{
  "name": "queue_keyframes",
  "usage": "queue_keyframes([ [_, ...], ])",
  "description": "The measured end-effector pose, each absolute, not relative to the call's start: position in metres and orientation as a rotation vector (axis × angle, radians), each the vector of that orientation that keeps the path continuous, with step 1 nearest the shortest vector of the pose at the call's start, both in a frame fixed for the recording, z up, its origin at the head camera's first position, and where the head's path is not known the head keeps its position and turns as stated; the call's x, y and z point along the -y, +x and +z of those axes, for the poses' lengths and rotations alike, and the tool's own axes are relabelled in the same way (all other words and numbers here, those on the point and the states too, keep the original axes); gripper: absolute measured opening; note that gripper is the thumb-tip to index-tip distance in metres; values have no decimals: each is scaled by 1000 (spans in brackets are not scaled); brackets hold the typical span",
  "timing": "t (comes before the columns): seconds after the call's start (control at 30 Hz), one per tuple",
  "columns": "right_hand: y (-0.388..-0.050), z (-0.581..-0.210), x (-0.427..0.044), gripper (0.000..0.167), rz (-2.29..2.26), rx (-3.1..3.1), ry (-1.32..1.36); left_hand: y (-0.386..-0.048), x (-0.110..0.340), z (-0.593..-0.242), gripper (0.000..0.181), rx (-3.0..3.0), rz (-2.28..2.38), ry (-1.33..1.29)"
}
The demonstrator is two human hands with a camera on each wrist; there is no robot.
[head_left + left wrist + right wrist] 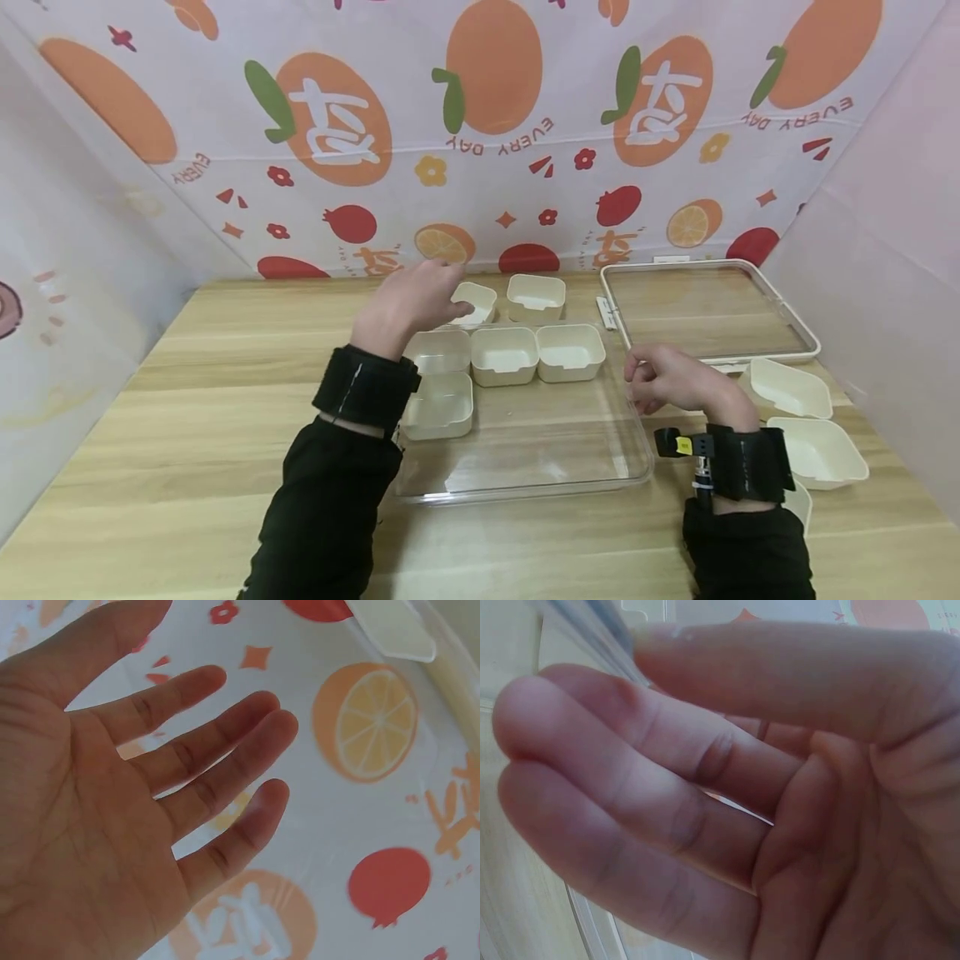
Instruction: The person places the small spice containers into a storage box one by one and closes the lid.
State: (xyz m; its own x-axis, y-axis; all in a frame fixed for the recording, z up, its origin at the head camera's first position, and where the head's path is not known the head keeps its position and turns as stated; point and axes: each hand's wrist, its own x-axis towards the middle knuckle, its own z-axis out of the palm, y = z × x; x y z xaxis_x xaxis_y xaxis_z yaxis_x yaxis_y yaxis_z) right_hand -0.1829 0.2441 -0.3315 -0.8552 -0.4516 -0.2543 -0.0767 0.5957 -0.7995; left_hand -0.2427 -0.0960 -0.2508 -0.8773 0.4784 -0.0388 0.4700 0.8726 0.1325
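Note:
A clear plastic bin (540, 450) lies in the middle of the table. Several small cream boxes (504, 358) stand inside it, along its back and left side. Over the bin's back left corner is my left hand (412, 307), fingers spread and palm bare in the left wrist view. It is nearest to a cream box (480, 298) behind the bin, partly hidden by the hand. At the bin's right side, my right hand (678, 382) pinches the clear rim between thumb and index finger, as the right wrist view shows; its other fingers are loosely bent.
Another cream box (536, 293) stands behind the bin. A clear lid with a white frame (780, 296) lies at the back right. Three cream boxes (817, 452) sit at the right, one partly behind the right wrist. A printed cloth (495, 192) hangs along the back edge.

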Motion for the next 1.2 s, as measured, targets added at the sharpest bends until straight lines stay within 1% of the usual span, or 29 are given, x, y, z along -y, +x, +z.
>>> queue_keyframes([
  [0.1,-184,-331,-243,9,-1181,-2382,-435,-254,90,-253,47,-2927,169,692],
  [0.2,-184,-331,-243,9,-1193,-2375,-437,-264,83,-255,48,-2893,180,632],
  [0.3,-183,-331,-244,9,-1194,-2378,-444,-271,76,-257,39,-2880,197,588],
  [0.53,-182,-329,-244,10,-1187,-2398,-405,-284,62,-267,45,-2895,132,518],
  [0.67,-182,-330,-242,10,-1187,-2395,-408,-287,63,-280,27,-2928,118,509],
  [0.73,-182,-331,-241,10,-1187,-2389,-412,-286,65,-287,24,-2951,146,468],
  [0.83,-182,-333,-238,10,-1181,-2385,-408,-285,69,-299,31,-2968,221,353],
  [0.93,-183,-333,-237,9,-1173,-2388,-403,-286,69,-306,33,-2945,280,208],
  [1.0,-182,-332,-238,9,-1172,-2389,-398,-289,68,-309,39,-2926,291,143],
  [1.07,-182,-331,-239,10,-1169,-2392,-393,-291,65,-309,48,-2911,289,99],
  [1.2,-183,-329,-241,10,-1173,-2399,-392,-294,62,-308,53,-2902,283,62],
])
